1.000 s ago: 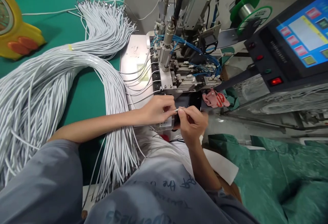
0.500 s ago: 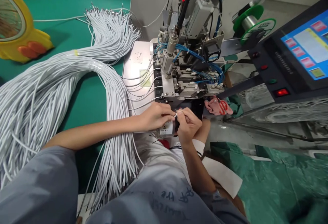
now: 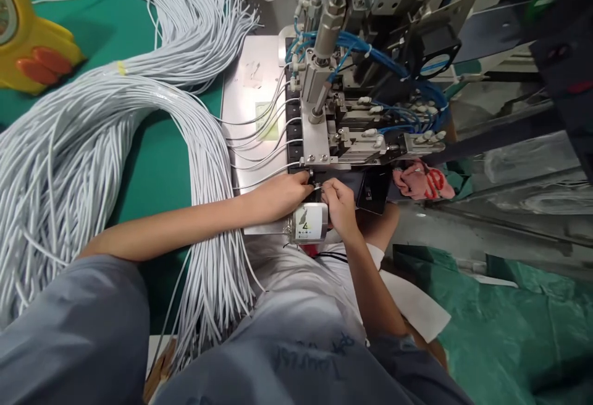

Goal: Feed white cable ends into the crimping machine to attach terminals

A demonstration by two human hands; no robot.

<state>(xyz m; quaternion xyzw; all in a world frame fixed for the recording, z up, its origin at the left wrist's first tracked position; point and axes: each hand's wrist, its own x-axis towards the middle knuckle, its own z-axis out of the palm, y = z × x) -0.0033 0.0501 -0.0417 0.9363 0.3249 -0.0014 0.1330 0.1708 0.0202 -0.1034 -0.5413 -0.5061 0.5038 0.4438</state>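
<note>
Both hands (image 3: 341, 206), cable (image 3: 317, 189) between, now nearer the machine (image 3: 315, 141)

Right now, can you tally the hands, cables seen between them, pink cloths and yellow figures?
Hands: 2 (left hand, right hand)
White cable between them: 1
Pink cloth: 1
Yellow figure: 1
Total: 5

The cables (image 3: 213, 189) lie on the table (image 3: 157, 158) to my left, one branch running away from me, another curving back beneath my left forearm (image 3: 185, 226). The machine (image 3: 317, 84) stands before me, right of them. Between my left hand (image 3: 280, 198) and right hand (image 3: 341, 204), at its near end, is a cable end (image 3: 317, 188). The cloth (image 3: 417, 181) lies farther right.
</note>
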